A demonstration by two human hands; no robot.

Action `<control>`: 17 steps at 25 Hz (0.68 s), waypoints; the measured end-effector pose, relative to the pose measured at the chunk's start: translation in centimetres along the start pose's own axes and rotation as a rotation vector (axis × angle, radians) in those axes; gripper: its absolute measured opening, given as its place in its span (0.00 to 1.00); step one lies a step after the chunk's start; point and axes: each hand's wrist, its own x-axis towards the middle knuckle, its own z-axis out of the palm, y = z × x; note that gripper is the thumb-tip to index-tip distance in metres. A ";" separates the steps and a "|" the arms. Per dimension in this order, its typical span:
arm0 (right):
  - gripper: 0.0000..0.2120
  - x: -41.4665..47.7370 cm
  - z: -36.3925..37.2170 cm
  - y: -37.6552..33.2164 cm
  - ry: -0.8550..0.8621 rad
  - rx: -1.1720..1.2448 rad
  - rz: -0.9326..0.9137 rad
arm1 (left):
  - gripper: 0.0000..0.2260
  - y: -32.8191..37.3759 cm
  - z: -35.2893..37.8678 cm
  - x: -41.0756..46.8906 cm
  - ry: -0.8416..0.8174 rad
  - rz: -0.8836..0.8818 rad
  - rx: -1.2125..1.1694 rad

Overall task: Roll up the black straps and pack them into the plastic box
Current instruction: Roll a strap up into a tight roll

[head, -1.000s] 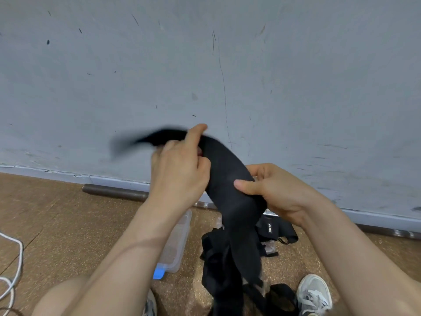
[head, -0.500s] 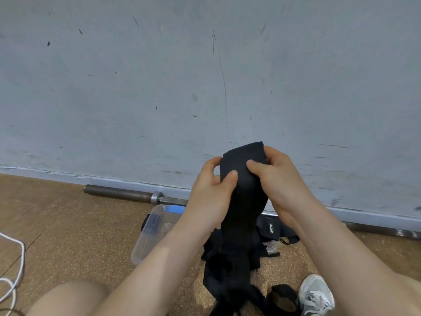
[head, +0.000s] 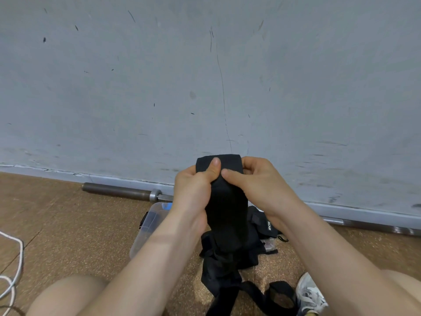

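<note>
A wide black strap [head: 227, 210] hangs from both my hands in front of the grey wall. My left hand [head: 193, 185] pinches its folded top end from the left, thumb on the front. My right hand [head: 252, 181] grips the same end from the right. The strap's tail drops to a heap of other black straps [head: 230, 258] on the floor. A clear plastic box [head: 148, 226] with a blue clip lies on the floor to the left, partly hidden behind my left forearm.
A steel barbell [head: 123, 192] lies along the foot of the wall [head: 205, 87]. White cable [head: 13, 265] loops at the left edge. My knees fill the bottom corners and a white sneaker [head: 309, 293] sits at the lower right. The floor is brown cork.
A second ago my left hand swung the strap's end out to the left. Both hands have since come together at the strap's top end, and the box has come into fuller view.
</note>
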 end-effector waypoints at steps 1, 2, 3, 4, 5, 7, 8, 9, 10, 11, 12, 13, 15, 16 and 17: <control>0.04 -0.1 0.2 0.1 0.013 0.043 0.003 | 0.06 -0.2 0.1 0.0 0.024 0.048 -0.001; 0.04 -0.2 0.5 0.1 0.038 0.074 -0.009 | 0.05 -0.4 0.1 0.0 0.036 0.092 0.005; 0.04 -0.3 0.8 0.0 0.068 0.092 -0.029 | 0.04 -0.5 0.1 -0.1 0.035 0.129 0.021; 0.03 -0.4 1.1 0.0 0.092 0.103 -0.054 | 0.05 -0.5 0.1 0.0 0.023 0.157 0.043; 0.03 -0.5 1.2 -0.2 0.116 0.111 -0.071 | 0.06 -0.4 0.0 0.1 -0.009 0.165 0.063; 0.04 -0.1 1.0 -0.4 0.204 0.140 -0.094 | 0.08 0.3 -0.1 0.0 -0.126 0.115 0.078; 0.06 0.3 0.6 -0.4 0.274 0.175 -0.104 | 0.09 0.5 -0.2 0.0 -0.198 0.085 0.113; 0.08 0.6 0.1 -0.4 0.345 0.219 -0.115 | 0.09 0.5 -0.3 0.0 -0.256 0.078 0.193; 0.11 1.0 -0.4 -0.3 0.400 0.232 -0.126 | 0.09 0.2 -0.5 0.1 -0.281 0.096 0.278; 0.14 1.4 -0.9 -0.2 0.404 0.190 -0.132 | 0.08 -0.1 -0.5 0.1 -0.269 0.132 0.325; 0.18 1.6 -1.3 0.1 0.337 0.091 -0.135 | 0.08 -0.5 -0.5 0.3 -0.226 0.177 0.333; 0.18 1.6 -1.6 0.1 0.197 -0.026 -0.119 | 0.08 -0.7 -0.5 0.4 -0.176 0.215 0.304; 0.12 0.9 -1.5 0.3 -0.167 -0.218 -0.052 | 0.08 -0.4 -0.7 1.0 -0.057 0.244 0.197; 0.12 0.7 -1.3 0.6 -0.261 -0.285 -0.031 | 0.09 0.1 -0.9 1.5 -0.013 0.227 0.159; 0.12 0.6 -1.1 0.7 -0.252 -0.307 -0.030 | 0.09 0.5 -1.1 1.8 -0.004 0.193 0.131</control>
